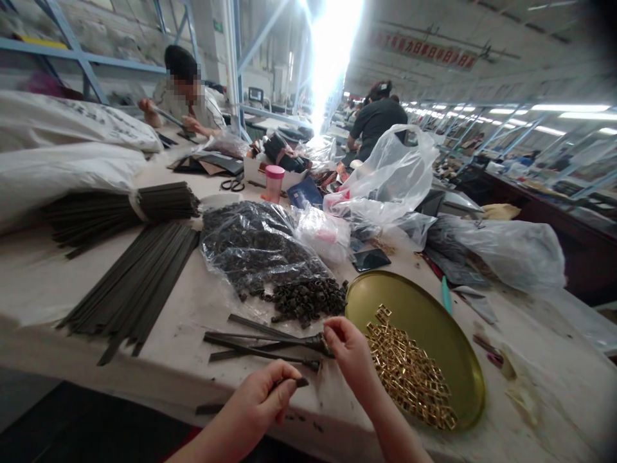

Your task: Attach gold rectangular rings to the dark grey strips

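My left hand [270, 393] is closed round a dark strap [301, 382]; its tip pokes out past the thumb, and another dark strip end [209, 409] shows behind the wrist. Fingertips of my right hand [346, 344] are pinched together beside the ends of several dark straps [270, 341] lying on the table; what they hold, if anything, is too small to make out. Right of that hand, many gold buckles [409, 373] are heaped on a round gold tray [463, 366]. Small black loops [308, 299] spill from a clear plastic bag [255, 241] just beyond my hands.
Flat dark strips [135, 283] and a tied bundle [164, 200] lie at the left. Scissors [233, 184], a pink-lidded jar [274, 183], a phone-like black slab [371, 259] and plastic bags [385, 180] sit farther back. A co-worker [193, 96] works across the table.
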Tool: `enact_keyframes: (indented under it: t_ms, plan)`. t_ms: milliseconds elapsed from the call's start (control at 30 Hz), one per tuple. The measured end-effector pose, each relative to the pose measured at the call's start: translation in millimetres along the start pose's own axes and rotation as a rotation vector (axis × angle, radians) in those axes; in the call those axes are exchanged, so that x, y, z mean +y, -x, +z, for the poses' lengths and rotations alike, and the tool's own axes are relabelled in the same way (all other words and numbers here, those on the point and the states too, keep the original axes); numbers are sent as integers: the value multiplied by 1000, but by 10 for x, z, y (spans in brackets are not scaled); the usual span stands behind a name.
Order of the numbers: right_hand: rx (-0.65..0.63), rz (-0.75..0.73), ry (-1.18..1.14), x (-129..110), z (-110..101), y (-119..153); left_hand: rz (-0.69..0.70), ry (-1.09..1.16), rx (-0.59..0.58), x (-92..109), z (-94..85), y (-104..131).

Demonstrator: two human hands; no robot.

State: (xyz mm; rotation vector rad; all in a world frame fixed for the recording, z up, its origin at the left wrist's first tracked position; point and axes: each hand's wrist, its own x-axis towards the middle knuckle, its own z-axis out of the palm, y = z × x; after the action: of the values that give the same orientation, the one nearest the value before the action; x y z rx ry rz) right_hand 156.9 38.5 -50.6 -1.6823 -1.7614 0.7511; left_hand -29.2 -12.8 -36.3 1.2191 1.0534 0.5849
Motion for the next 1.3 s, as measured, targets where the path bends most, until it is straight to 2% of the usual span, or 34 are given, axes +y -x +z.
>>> enact_keyframes:
  t_ms: [100,167,367,533,633,700,800,867,933,1100,1200,1300]
  plan:
    - [-27,-1,232,87,-21,-382,-27,32,16,-1,-10,-70]
    - [-61,19,294,114,44,-515,-34,40,28,15,-17,-92]
    - [-121,39,374,152,207,-547,-24,17,48,6,-31,-109]
    - [-115,63,278,132,85,-559,16,-11,81,-24,-33,-69]
    - [-149,51,165,-4,-62,-419,40,-44,130,38,-60,-6]
    - [-228,39,22,-142,-132,-233,74,-68,162,111,-65,28]
    - [-350,94,-435,-330,-151,88,126,-127,203,221,-41,49]
    - [-337,134,-642,-394,-120,263,142,-178,219,269,-12,54]
    - [-266,109,-631,-408,-82,387,146,-227,227,290,12,68]
    - [-124,-84,-323,-411,-75,536,130,-349,260,276,25,136]
    - [-104,-162,-221,-443,-115,564,147,-451,230,279,32,171]
    - [-135,-130,-256,-447,-121,561,134,-494,191,309,63,189]
